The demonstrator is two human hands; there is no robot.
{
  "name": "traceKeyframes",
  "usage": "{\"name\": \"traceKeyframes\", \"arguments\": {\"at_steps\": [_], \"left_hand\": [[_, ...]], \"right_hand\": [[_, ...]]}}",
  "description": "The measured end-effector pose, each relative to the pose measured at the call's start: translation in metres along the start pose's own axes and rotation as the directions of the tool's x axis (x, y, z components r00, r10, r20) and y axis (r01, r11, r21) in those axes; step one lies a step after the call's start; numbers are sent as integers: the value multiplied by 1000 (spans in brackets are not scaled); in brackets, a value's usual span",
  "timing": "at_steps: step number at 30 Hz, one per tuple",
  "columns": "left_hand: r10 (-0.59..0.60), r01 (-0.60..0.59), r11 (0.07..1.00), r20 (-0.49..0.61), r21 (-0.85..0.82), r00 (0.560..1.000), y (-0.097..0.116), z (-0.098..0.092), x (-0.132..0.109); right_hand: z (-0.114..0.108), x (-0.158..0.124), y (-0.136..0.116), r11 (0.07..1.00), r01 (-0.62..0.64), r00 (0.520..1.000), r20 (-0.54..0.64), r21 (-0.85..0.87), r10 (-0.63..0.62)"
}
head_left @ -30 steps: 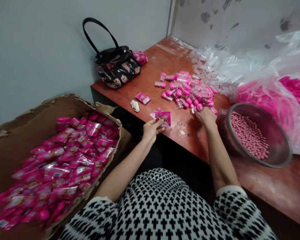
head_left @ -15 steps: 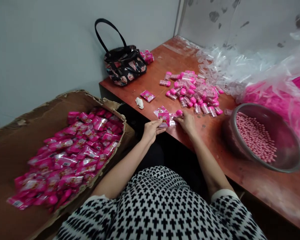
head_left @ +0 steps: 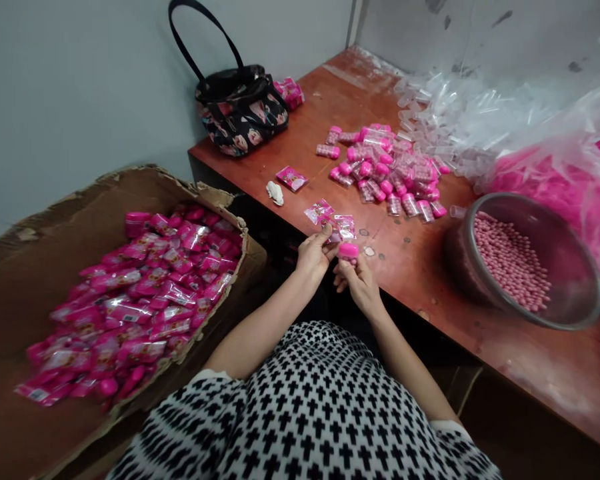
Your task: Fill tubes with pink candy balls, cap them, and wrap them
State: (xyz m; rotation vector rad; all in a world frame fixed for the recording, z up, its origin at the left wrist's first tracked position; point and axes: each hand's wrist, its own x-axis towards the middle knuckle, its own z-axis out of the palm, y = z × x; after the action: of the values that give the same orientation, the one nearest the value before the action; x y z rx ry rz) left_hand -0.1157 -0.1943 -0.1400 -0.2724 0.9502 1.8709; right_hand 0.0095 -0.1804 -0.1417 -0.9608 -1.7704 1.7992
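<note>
Pinching a pink packet (head_left: 345,226) near the front edge of the worktop (head_left: 405,267), the left hand (head_left: 312,255) sits just beside the right hand (head_left: 363,281), which grips a pink-capped bottle (head_left: 349,251); pairing them looks like the step, the next move calling for lining them up. Half a second ago, that bottle was farther from the edge!

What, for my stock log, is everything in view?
Table: one, reddish, centre
Carton: one, brown, left
Packs: many, pink, carton
Handbag: one, black, table
Bundle: one, pink, behind handbag
Scrap: one, white, table
Flat packets: several, pink, table
Bottles: many, pink-capped, table
Tubes: many, clear, back
Bowl: one, grey, right
Beads: many, pink, bowl
Polybag: one, translucent, right
Walls: two, grey, behind
Top: one, monochrome, bottom
Left hand: one, holding packet
Right hand: one, holding bottle
</note>
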Motion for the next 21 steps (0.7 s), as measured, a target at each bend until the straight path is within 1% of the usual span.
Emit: {"name": "traceKeyframes", "arguments": {"at_steps": [3,6,10,13,16,19,21], "left_hand": [[-16,16,1000,0,-23,1000,-5,5,-4],[-16,17,999,5,-36,1000,-8,11,-9],[20,-22,998,40,53,999,-13,17,-19],[39,-55,984,102,168,994,-15,18,-24],[65,-115,961,197,252,978,-14,15,-25],[105,-191,940,291,284,951,-12,12,-22],[104,-208,932,328,298,939,-10,12,-21]], "right_hand": [[1,0,1,998,12,998,-55,-66,-16],[0,1,0,997,21,996,-83,-75,-28],[-2,3,-1,999,19,996,-87,-44,-22],[-7,5,-1,999,-3,1000,-25,41,4],[-12,7,0,994,-27,999,20,109,25],[-14,6,1,998,7,1000,-17,65,-6],[-14,6,0,999,47,998,-37,9,-46]]}}
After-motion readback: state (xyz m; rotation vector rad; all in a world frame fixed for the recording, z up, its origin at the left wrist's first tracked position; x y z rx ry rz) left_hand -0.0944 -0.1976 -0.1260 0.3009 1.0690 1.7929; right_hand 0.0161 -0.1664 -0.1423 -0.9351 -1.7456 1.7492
